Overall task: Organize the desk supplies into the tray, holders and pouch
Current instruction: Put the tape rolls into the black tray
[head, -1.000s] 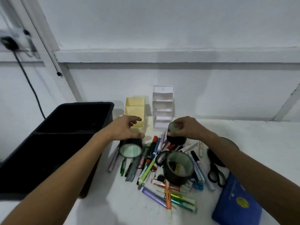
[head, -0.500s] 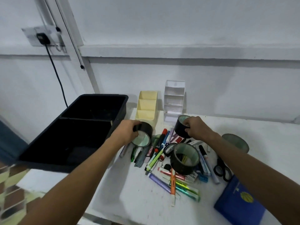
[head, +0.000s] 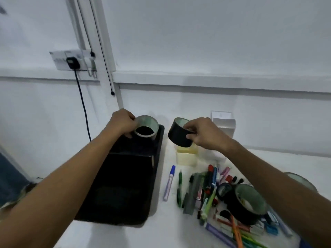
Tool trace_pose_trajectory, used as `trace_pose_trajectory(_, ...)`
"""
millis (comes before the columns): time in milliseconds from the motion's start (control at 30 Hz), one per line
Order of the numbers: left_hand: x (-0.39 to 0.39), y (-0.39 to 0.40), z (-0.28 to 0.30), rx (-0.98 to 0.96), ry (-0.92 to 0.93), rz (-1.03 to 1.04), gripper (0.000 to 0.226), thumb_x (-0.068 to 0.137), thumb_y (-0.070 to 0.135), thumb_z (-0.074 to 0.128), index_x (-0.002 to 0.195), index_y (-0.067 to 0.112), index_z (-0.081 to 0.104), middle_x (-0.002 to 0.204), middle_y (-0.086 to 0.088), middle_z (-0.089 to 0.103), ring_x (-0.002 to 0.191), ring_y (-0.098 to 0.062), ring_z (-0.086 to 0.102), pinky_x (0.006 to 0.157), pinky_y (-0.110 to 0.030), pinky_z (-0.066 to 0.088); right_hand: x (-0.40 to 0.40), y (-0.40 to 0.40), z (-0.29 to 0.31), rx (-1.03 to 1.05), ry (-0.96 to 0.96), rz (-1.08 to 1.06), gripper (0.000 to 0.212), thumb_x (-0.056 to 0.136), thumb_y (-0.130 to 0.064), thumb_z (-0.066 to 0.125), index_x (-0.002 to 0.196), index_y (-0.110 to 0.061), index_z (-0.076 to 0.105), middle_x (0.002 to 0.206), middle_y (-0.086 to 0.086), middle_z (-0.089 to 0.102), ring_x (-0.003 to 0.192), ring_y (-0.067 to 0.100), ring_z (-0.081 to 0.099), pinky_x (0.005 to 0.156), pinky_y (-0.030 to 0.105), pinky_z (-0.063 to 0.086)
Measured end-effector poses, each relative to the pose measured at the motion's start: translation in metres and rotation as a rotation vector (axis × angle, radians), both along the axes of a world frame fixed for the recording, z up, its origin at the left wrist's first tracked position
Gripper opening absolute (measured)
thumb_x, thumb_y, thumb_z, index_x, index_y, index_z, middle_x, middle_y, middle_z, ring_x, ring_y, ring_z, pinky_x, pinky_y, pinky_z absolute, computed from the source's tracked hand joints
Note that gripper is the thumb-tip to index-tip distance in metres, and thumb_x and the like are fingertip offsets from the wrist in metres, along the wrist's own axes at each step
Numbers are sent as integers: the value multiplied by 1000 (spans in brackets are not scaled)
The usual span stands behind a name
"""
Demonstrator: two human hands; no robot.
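My left hand grips a black tape roll over the far compartment of the black tray. To its right, my right hand holds a second black tape roll in the air above the yellow holder. A white holder stands behind my right hand. A pile of pens and markers lies on the desk at the right, with a big black tape roll and a small roll on it.
A blue-capped marker and a green pen lie between the tray and the pile. Another tape roll sits at the right behind my forearm. A wall socket with a black cable is at the left.
Both hands lifted their tape rolls off the pile and carried them left; the left roll is now over the tray's far compartment, the right one above the yellow holder. The camera turned left.
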State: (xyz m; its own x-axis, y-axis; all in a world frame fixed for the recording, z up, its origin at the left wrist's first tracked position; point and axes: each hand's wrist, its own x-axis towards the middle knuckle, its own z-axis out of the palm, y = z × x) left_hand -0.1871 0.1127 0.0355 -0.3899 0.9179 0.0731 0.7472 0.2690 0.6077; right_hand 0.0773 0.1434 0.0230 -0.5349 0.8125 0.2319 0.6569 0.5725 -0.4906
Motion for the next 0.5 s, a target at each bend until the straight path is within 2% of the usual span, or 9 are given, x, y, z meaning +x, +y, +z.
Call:
trace_pose_trajectory(100,-55,2,1,-8,-64,104,24,88,15,58,102,-2,68,88,-18,71,48,-25,68,44,-21,54,-60,13,-8,31,10,39,14,79,-9,65,92,-11,70,92,9,70,86,22,65,76,33,54)
trace_pose_trajectory(200,-91,5,-8,-2,-138,176,28,86,14,57,102,-7,66,91,-23,70,50,-29,68,44,-26,54,-116,25,-25,28,6,79,19,80,-9,64,97,-13,70,93,5,67,88,20,64,73,21,45)
trace_pose_trajectory(233,-99,7,-12,-15,-155,195,29,85,15,57,101,-8,65,92,-23,69,46,-28,67,43,-26,53,-133,29,-32,16,1,81,22,80,-8,64,100,-14,70,97,5,68,92,21,65,75,20,45)
trace_pose_trajectory(300,-108,10,-22,-71,-148,219,24,85,15,54,96,-6,59,88,-22,66,34,-21,61,31,-17,41,-160,36,-45,-20,-19,69,28,81,-8,63,108,-14,69,109,8,68,101,23,63,88,26,49)
trace_pose_trajectory(367,-116,16,-35,-108,-157,224,16,85,13,52,92,-2,53,88,-20,63,33,-21,59,25,-15,32,-179,45,-58,-30,-86,49,29,82,-10,63,111,-13,68,112,8,69,106,26,62,96,33,47)
trace_pose_trajectory(500,-123,30,-62,-140,-209,213,26,85,8,51,108,-2,55,104,-16,58,40,-27,63,34,-26,48,-195,62,-81,-50,-156,35,29,79,-9,61,107,-14,69,106,8,70,107,29,59,99,38,44)
